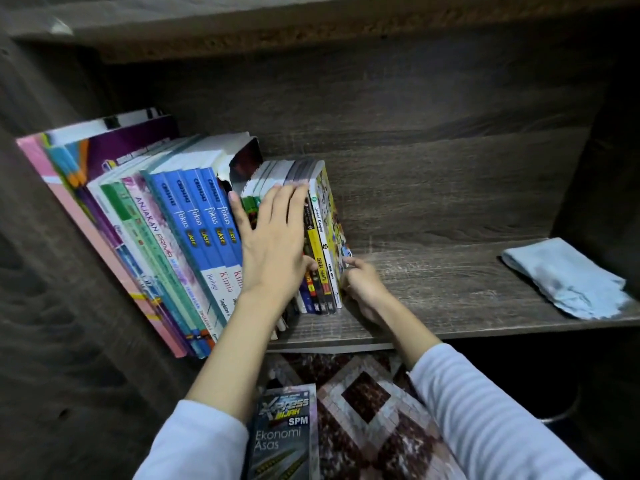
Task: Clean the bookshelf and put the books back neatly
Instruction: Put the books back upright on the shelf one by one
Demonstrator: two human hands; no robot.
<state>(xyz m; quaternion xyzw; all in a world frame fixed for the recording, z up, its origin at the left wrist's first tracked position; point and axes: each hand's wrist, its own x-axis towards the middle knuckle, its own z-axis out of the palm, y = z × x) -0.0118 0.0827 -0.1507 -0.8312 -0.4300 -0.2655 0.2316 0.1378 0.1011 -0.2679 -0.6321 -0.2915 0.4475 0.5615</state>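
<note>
The left hand [273,244] lies flat, fingers straight and close together, pressed against the spines of a row of small paperbacks [320,271]. Its thumb is spread out to the left, touching the nearest of the blue books [204,223]. It holds nothing; it only pushes. The right hand [363,289] is lower down, at the right end of the same row. Its fingers are curled round the bottom corner of the yellow-covered book [332,209], the outermost one, with a fingertip laid on the cover (how the thumb sits I can't make out). Both arms come up from below in pale striped sleeves [485,410].

The paperbacks stand spine-out and lean to the left against the blue books. Those in turn lean on taller volumes, with a pink book [69,202] at the far left against the side wall of the bookshelf [415,116]. All of them sit at the left end of the dark wood shelf board [433,285].

Well apart from the books, at the right end of the same board, lies a folded light blue cloth [564,278].

Below the shelf, between the two forearms, a dark textbook [284,434] lies face up on a patterned rug [367,393], with "Ekonomi Asas" readable on its cover.
</note>
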